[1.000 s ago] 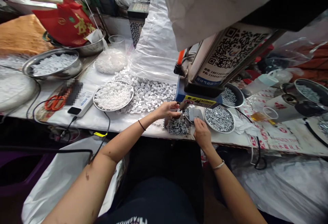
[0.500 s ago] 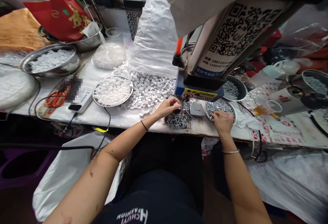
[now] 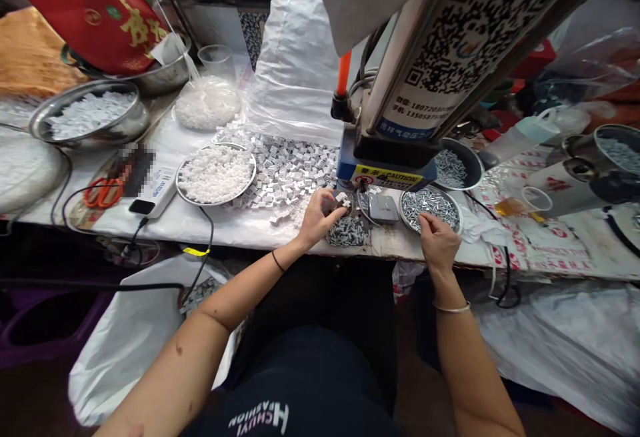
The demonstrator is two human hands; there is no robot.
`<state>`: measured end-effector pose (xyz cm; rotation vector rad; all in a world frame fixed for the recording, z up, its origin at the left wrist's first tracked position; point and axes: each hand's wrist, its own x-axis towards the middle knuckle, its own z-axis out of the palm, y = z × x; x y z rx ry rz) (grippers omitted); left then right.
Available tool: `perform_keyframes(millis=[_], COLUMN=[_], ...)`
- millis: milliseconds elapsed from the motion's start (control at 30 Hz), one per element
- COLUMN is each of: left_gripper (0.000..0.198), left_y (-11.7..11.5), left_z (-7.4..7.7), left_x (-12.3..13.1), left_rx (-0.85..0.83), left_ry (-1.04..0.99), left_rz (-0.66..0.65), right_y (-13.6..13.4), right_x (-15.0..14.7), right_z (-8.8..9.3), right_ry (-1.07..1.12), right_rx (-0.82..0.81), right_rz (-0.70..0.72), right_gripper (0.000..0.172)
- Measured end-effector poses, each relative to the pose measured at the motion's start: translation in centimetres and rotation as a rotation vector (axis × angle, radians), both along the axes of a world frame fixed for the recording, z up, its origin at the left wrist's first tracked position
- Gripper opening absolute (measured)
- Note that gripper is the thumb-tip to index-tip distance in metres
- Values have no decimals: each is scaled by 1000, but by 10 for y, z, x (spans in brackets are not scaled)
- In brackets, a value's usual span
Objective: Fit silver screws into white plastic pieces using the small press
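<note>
My left hand (image 3: 319, 215) is closed in a pinch on a small white plastic piece (image 3: 343, 199) just in front of the base of the press machine (image 3: 395, 147). Below it lies a small pile of metal screws (image 3: 346, 231). My right hand (image 3: 438, 240) rests at the near rim of a round metal plate of screws (image 3: 428, 206), fingers curled together; what they hold is too small to name. A small grey switch box (image 3: 384, 209) sits between the two hands.
A plate of white plastic pieces (image 3: 215, 174) and a heap of small grey-white parts (image 3: 287, 167) lie left of the press. A steel bowl (image 3: 90, 117), orange scissors (image 3: 103, 191), a power strip (image 3: 155, 193) and cables sit farther left. Cups and pots stand right.
My right hand moved from the grey switch box to the screw plate, then drew back to its near rim. My left hand pulled back from under the press with a white piece.
</note>
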<state>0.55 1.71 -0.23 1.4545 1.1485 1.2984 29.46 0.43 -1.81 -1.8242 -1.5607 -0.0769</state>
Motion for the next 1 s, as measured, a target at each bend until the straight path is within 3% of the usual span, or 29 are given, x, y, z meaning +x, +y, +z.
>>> perform_keyframes(millis=[100, 167, 300, 400, 467, 700, 867, 1000], left_gripper=[17, 13, 8, 7, 7, 11, 19, 23], left_y=[-22, -30, -32, -30, -31, -29, -25, -25], left_z=[-6, -12, -16, -12, -8, -4, 1, 7], left_x=[-5, -5, -2, -2, -3, 0, 5, 7], left_rx=[92, 89, 117, 169, 155, -59, -239, -345], left_ry=[307, 382, 309, 236, 221, 104, -229, -417], left_rz=[45, 56, 30, -23, -28, -48, -153, -216], right_y=[-11, -18, -28, -34, -38, -33, -25, -24], right_x=[-12, -23, -55, -83, -101, -145, -151, -151], right_z=[4, 7, 17, 26, 31, 32, 24, 28], right_ry=[67, 133, 499, 858, 977, 897, 909, 943], right_rx=[-4, -25, -99, -208, -229, -151, -146, -140], right_rz=[43, 67, 134, 237, 290, 328, 333, 378], right_gripper=[32, 31, 29, 27, 24, 18, 18, 16])
